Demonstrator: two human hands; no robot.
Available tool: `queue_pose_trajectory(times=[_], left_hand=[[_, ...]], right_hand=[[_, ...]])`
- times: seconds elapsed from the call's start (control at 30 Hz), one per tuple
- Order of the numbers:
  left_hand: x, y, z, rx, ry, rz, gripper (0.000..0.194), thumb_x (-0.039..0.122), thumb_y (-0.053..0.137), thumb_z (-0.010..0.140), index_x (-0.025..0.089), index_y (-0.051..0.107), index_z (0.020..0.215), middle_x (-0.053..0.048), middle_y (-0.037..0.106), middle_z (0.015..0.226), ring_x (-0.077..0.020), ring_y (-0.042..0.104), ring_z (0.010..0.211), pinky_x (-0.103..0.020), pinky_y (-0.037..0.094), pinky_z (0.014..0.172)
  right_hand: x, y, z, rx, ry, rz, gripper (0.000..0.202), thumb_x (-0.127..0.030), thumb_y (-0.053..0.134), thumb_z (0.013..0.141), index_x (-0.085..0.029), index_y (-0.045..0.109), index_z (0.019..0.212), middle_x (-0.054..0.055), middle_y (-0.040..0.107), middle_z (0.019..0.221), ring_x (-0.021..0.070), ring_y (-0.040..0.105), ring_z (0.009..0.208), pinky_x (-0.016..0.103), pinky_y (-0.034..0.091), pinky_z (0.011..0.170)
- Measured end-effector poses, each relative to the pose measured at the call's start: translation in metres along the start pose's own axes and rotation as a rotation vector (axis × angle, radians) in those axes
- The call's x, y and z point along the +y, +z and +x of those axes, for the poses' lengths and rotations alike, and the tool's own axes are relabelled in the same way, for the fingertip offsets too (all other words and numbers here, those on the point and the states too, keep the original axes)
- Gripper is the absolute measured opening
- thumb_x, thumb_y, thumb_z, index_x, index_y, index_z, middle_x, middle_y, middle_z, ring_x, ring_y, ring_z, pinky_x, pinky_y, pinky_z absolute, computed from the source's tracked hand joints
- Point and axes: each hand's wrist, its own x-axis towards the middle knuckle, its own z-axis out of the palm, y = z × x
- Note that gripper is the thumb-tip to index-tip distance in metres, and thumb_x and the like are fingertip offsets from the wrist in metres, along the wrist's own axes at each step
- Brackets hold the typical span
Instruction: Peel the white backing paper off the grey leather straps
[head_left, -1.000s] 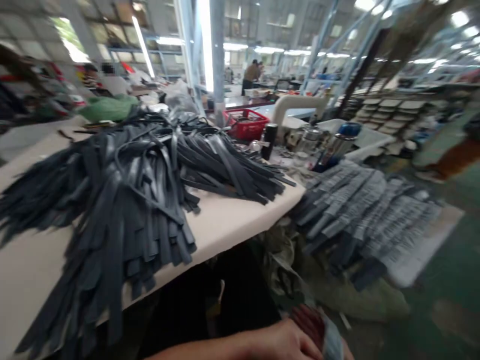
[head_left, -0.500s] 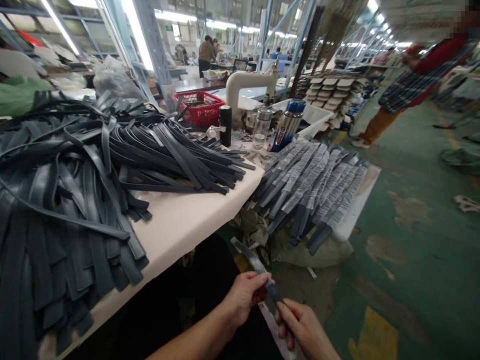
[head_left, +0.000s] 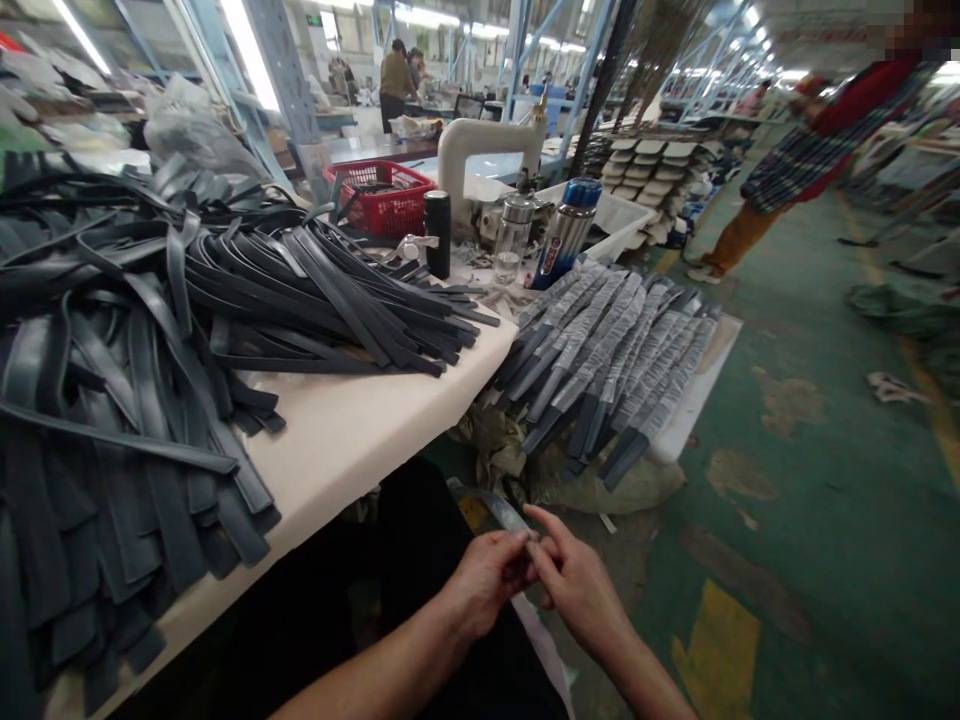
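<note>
A grey strip [head_left: 501, 511] sticks out up and to the left from between my hands at the lower middle. My left hand [head_left: 487, 575] is closed on it, thumb and fingers pinched. My right hand [head_left: 574, 570] meets the left at the fingertips, its thumb and fingers pinched close to the strip and its index finger stretched out; what it grips is hidden. Loose dark strips [head_left: 337, 290] lie heaped on the pale table [head_left: 360, 420] at the left. Bundles of strips in clear wrap [head_left: 611, 350] rest beyond my hands.
Behind the table's far end stand a red basket [head_left: 386, 200], a black cylinder [head_left: 437, 235], a glass jar [head_left: 512, 240] and a blue-topped flask [head_left: 566, 232]. A person [head_left: 802, 160] stands on the green floor at the right. Sacks lie beneath the wrapped bundles.
My right hand has moved up the strip to meet my left, and its index finger has stretched out. The strip's lower part no longer shows. The view has shifted slightly.
</note>
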Motion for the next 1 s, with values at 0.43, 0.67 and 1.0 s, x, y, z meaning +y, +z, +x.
queue_pose_trajectory(times=[0.43, 0.67, 1.0], left_hand=[[0.005, 0.0, 0.0, 0.061, -0.053, -0.052, 0.025, 0.032, 0.079, 0.071, 0.011, 0.071, 0.083, -0.005, 0.07, 0.074, -0.0115, 0.063, 0.065, -0.021, 0.048, 0.063], [0.018, -0.003, -0.001, 0.107, -0.018, -0.064, 0.016, 0.027, 0.07, 0.079, 0.012, 0.071, 0.082, -0.004, 0.072, 0.074, -0.0108, 0.063, 0.064, -0.022, 0.048, 0.063], [0.025, 0.0, -0.004, 0.16, -0.083, -0.086, 0.014, 0.026, 0.067, 0.082, 0.013, 0.07, 0.082, -0.004, 0.074, 0.077, -0.0105, 0.065, 0.065, -0.021, 0.049, 0.062]], right_hand=[[-0.019, -0.018, -0.005, -0.021, -0.06, -0.177, 0.039, -0.03, 0.044, 0.091, -0.025, 0.05, 0.129, -0.005, 0.064, 0.064, 0.013, 0.055, 0.043, 0.025, 0.045, 0.051], [-0.027, -0.025, -0.007, -0.269, -0.156, 0.138, 0.029, -0.034, 0.045, 0.094, -0.023, 0.061, 0.115, 0.002, 0.07, 0.084, 0.0158, 0.065, 0.062, 0.025, 0.052, 0.059], [-0.028, -0.049, -0.037, -0.07, -0.696, -0.174, 0.029, -0.017, 0.051, 0.091, -0.028, 0.064, 0.113, 0.005, 0.068, 0.088, 0.017, 0.065, 0.075, 0.024, 0.049, 0.064]])
